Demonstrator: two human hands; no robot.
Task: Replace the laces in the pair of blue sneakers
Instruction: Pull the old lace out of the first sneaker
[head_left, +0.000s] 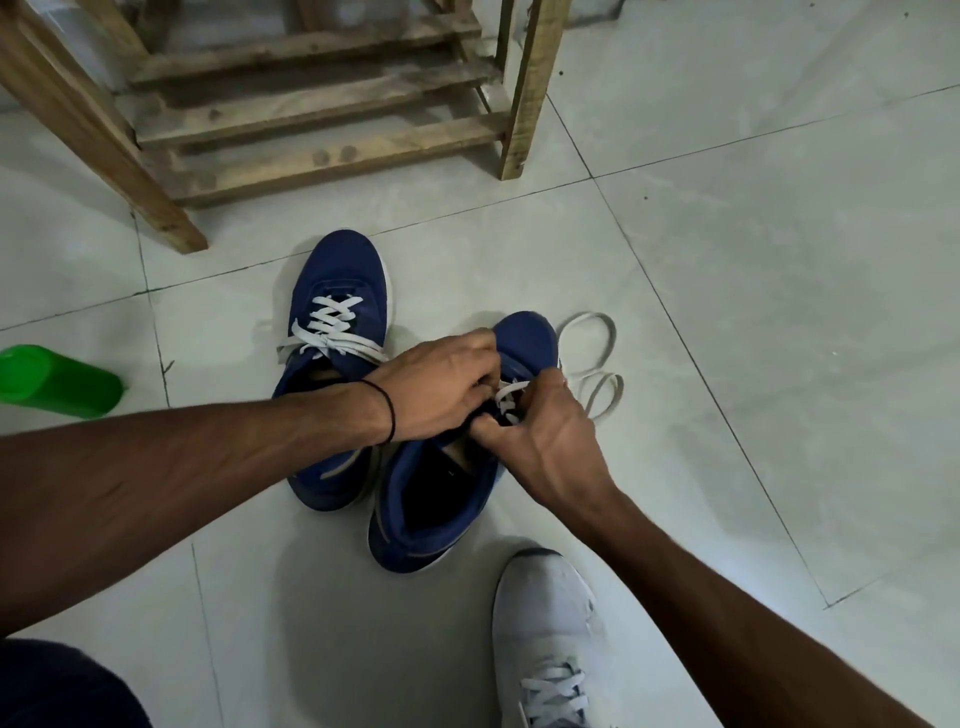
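The blue near sneaker (431, 509) sits on the floor (727, 260), half laced. The left hand (441, 387) and right hand (545, 441) each close their grip on its white lace (511, 397); slack loops just right. Behind-left, the other sneaker (337, 270) is laced. Next, likely: draw slack through the following eyelet.

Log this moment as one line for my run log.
step: lacing near blue sneaker | left hand: pinching white lace | right hand: pinching same lace | far blue sneaker: laced | lace loops: floor
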